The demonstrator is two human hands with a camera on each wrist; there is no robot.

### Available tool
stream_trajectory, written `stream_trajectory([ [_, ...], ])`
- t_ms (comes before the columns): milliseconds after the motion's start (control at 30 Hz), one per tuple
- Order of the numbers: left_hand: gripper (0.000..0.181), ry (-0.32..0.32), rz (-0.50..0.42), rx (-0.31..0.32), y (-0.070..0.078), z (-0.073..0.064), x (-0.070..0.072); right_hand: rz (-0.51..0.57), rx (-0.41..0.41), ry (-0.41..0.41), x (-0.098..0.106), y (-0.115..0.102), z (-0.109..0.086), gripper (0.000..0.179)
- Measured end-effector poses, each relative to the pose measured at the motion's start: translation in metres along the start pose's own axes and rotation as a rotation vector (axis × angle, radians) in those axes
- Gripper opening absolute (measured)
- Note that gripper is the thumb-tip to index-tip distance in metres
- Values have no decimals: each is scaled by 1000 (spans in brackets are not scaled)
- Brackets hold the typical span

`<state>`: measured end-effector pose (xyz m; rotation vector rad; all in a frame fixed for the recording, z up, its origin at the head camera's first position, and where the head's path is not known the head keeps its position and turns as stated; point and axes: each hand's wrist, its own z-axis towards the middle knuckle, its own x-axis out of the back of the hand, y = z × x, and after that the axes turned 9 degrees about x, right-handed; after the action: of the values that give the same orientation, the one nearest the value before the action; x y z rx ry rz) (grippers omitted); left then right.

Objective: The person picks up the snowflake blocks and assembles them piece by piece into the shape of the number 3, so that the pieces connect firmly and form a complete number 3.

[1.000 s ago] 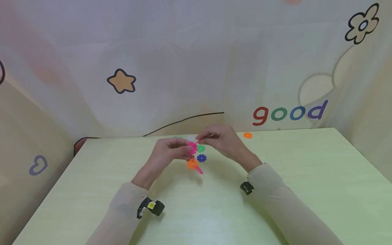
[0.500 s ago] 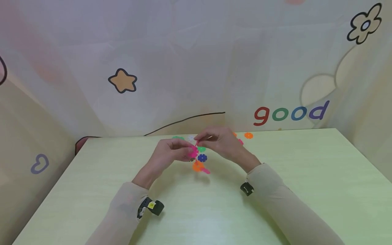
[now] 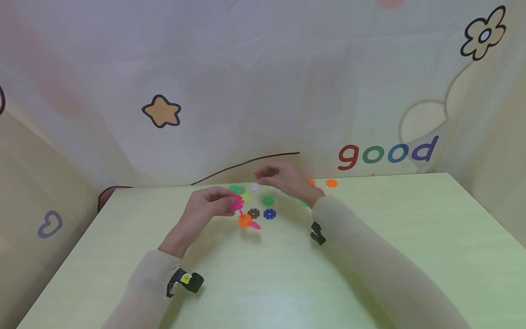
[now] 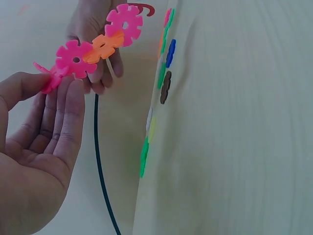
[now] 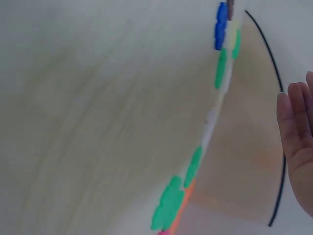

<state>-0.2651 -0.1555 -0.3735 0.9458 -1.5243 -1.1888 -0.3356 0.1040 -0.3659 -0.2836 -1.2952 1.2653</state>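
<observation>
a pale green desk fills the lower frame; behind it a creased cloth carries a star at upper left, a flower at upper right and "good" at right. left of centre, the left hand has its grip pinched on a pink-and-orange chain, held above the desk. near centre, the right hand hovers bare, its grip loose. blue, brown and green discs lie mid-frame on the desk.

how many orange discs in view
3: one orange disc in the chain held by the left hand; a second orange disc and, left of it, a third orange disc near the far table edge. The right hand may hide more.
</observation>
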Motion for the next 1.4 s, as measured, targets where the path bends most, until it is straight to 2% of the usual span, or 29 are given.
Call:
stream_trajectory([
  [133, 26, 9, -17, -11, -3, 2, 6, -13, -38, -56, -15, 10, 20, 31],
  [267, 26, 37, -33, -12, -6, 3, 11, -46, -43, -102, -27, 12, 34, 32],
  [600, 26, 62, -107, -26, -9, 6, 17, -69, -35, -165, -44, 11, 53, 34],
  [733, 26, 65, -123, -32, -9, 8, 18, -121, -2, -220, -50, 12, 57, 26],
  [900, 25, 60, -124, -40, -9, 10, 18, -258, 81, -306, -55, 13, 62, 21],
  [1067, 24, 60, -126, -35, -10, 10, 17, -355, 70, -345, -51, 17, 60, 25],
  [1233, 25, 48, -129, -31, -11, 11, 14, -326, 12, -350, -38, 23, 46, 25],
  [1400, 25, 41, -95, -16, -12, 13, 7, -314, 18, -352, -26, 29, 34, 23],
])
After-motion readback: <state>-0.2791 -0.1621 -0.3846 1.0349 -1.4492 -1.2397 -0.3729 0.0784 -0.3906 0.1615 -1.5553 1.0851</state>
